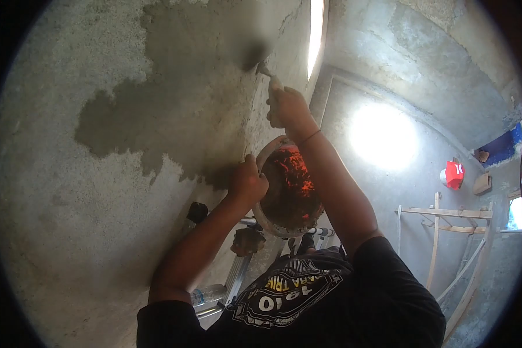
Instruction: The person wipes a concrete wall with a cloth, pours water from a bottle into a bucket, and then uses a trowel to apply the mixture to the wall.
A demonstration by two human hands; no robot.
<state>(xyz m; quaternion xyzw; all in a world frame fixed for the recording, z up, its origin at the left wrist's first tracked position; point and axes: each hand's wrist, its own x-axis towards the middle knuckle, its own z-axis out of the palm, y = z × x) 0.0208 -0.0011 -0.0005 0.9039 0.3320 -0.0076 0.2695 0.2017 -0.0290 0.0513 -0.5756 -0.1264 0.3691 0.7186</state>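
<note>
My left hand (249,182) is closed on the rim of a round bucket (263,216), reddish inside with grey material in it. My right hand (288,110) grips the handle of a trowel (264,69), raised above the bucket. The trowel's blade is blurred against the wall (35,133). A darker, wet-looking grey patch (180,104) spreads over that wall, left of both hands.
Below the bucket stands a metal ladder (238,275), with a clear bottle (207,294) near it. A wooden frame (446,213) stands at the right. A red and white item (453,175) is on the far wall. A narrow bright opening (315,35) is above.
</note>
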